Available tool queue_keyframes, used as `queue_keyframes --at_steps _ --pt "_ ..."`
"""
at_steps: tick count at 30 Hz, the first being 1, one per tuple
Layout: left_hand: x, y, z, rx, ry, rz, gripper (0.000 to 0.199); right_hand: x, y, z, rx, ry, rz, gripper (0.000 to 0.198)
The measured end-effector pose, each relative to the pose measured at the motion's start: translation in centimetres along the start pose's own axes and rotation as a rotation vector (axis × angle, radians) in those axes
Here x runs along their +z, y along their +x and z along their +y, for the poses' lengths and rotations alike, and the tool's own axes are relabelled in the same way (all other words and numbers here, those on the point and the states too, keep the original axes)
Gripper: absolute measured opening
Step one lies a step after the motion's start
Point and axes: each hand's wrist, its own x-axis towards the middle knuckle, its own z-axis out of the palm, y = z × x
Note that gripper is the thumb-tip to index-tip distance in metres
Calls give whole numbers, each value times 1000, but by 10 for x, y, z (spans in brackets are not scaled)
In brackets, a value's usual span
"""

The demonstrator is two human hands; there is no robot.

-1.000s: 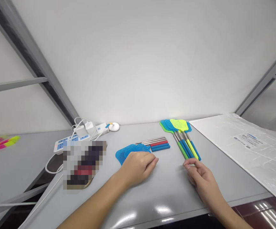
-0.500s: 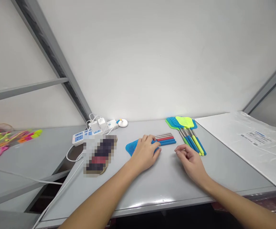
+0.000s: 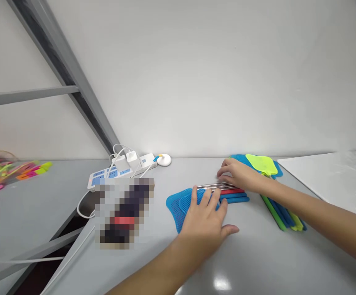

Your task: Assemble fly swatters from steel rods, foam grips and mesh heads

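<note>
Two blue perforated fly swatter heads [image 3: 174, 200] overlap on the table, partly covered by my left hand [image 3: 204, 223]. Its fingers are spread, the tips on the swatters and the thumb stretched to the right. To the right lie blue handles [image 3: 236, 200], a red handle [image 3: 231, 191] and several thin metal rods [image 3: 208, 186], side by side. My right hand [image 3: 238, 174] is at the far side of the rods, fingers loosely bent with a gap to the thumb; nothing shows in it. Its forearm crosses a pile of fly swatters with a yellow head [image 3: 261, 164] on top.
On the left are a power strip [image 3: 104, 176] with white chargers, a white round device [image 3: 164, 159] and a pixelated item [image 3: 127, 215]. Bright plastic pieces [image 3: 8, 174] lie on a side table. A large white sheet [image 3: 322, 172] covers the right end. A wall stands behind.
My right hand has moved from the near side of the handles to the far side of the rods. My left hand has spread its fingers, showing more of the blue heads. The view has shifted.
</note>
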Motion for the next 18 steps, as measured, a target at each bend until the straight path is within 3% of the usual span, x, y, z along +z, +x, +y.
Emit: queue_keyframes --at_steps 5,11,15,18 --pt "0 -4 4 14 -12 29 62 3 5 6 -87 -18 -159 20" --pt "-2 -3 5 27 -44 7 66 2 9 2 -164 -114 -214 13" --pt "1 -4 4 24 -35 36 66 -2 10 4 -80 -193 -174 6" --pt "4 -5 4 21 -31 51 66 -7 2 0 11 -209 -121 12"
